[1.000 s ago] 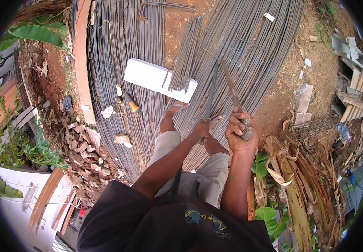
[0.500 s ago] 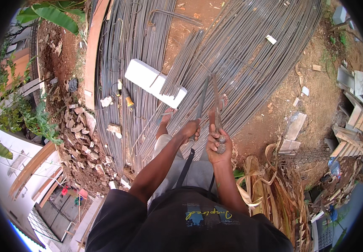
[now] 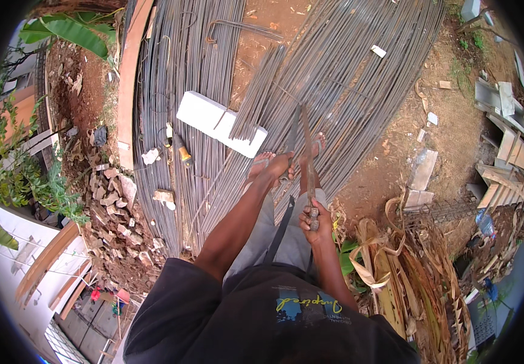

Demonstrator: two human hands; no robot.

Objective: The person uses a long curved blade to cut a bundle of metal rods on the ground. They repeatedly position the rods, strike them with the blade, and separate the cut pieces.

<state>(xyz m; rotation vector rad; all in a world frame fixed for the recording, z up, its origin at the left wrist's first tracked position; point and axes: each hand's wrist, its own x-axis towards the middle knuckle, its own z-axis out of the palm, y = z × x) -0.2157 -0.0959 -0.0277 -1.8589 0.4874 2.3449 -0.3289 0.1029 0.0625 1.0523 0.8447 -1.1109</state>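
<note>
Broken blocks point(image 3: 110, 209) lie heaped at left, beside a long wooden plank point(image 3: 130, 97) edging a broad spread of metal rods point(image 3: 359, 79). A yellow-and-black tool point(image 3: 182, 151) rests on the rods, just left of a white block point(image 3: 201, 114) whose right end sits beneath a bundle of short rods point(image 3: 253, 97). At center, a person's left hand point(image 3: 282, 165) keeps its grip wrapped around the near end of a dark bar point(image 3: 293, 134). Nearer and to the right, the right hand point(image 3: 315, 222) has its grip clenched on the knobbed end of a brown bar point(image 3: 309, 142); the bars converge at their far ends. Dried leaves point(image 3: 413, 273) fill the near right.
</note>
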